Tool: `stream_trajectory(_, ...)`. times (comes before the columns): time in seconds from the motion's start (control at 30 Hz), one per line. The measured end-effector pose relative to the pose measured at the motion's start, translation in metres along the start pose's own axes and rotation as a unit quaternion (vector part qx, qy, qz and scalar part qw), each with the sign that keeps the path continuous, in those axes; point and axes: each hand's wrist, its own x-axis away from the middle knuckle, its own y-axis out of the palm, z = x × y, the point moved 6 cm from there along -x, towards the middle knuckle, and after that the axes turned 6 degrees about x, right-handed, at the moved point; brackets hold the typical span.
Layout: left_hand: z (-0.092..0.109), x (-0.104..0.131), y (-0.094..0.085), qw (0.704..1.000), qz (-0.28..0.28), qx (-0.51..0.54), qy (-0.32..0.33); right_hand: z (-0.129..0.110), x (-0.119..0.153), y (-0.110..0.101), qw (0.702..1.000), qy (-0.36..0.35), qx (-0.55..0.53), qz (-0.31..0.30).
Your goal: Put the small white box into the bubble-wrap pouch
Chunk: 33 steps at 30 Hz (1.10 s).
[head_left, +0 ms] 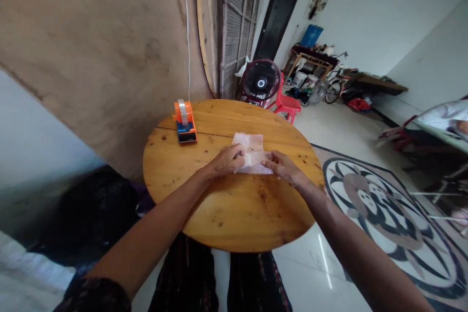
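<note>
"Where was the bubble wrap [252, 142]?"

"Flat on your round tabletop [226, 214], the fingers of your left hand [228, 159] and right hand [284, 166] clamped on it (orange tape dispenser [185, 122] nearby)."

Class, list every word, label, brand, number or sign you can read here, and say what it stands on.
No text can be read anywhere.
Fan: hub mark too small and blurred.
Wall hanging: too blurred to read.
Buckets: too small to read.
Tape dispenser: no readable lettering.
Wrap: none readable.
</note>
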Motion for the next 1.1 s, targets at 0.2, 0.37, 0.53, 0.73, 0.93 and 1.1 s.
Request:
stream_trajectory(0.2,0.000,-0.001,-0.002,1.000,0.013,-0.024,0.013,-0.011,-0.014,-0.003,0.998,0.006,0.004,-0.054)
stream_trajectory(0.37,-0.004,-0.002,-0.002,0.999,0.015,-0.030,0.018,-0.017,-0.026,-0.010,0.997,0.022,0.028,-0.072)
stream_trajectory(0.53,-0.004,-0.001,-0.001,0.999,0.014,-0.026,0.025,-0.037,-0.028,-0.015,0.993,-0.033,0.094,-0.060)
stream_trajectory(0.73,0.000,0.000,-0.003,0.999,0.022,-0.019,0.022,-0.051,-0.036,-0.003,0.980,-0.068,0.152,-0.106)
stream_trajectory(0.93,0.001,-0.001,-0.002,1.000,0.010,-0.019,0.017,-0.042,-0.034,0.006,0.976,-0.024,0.134,-0.170)
stream_trajectory(1.1,-0.002,-0.001,-0.002,1.000,0.009,-0.021,0.020,-0.025,-0.032,-0.003,0.986,0.012,0.087,-0.141)
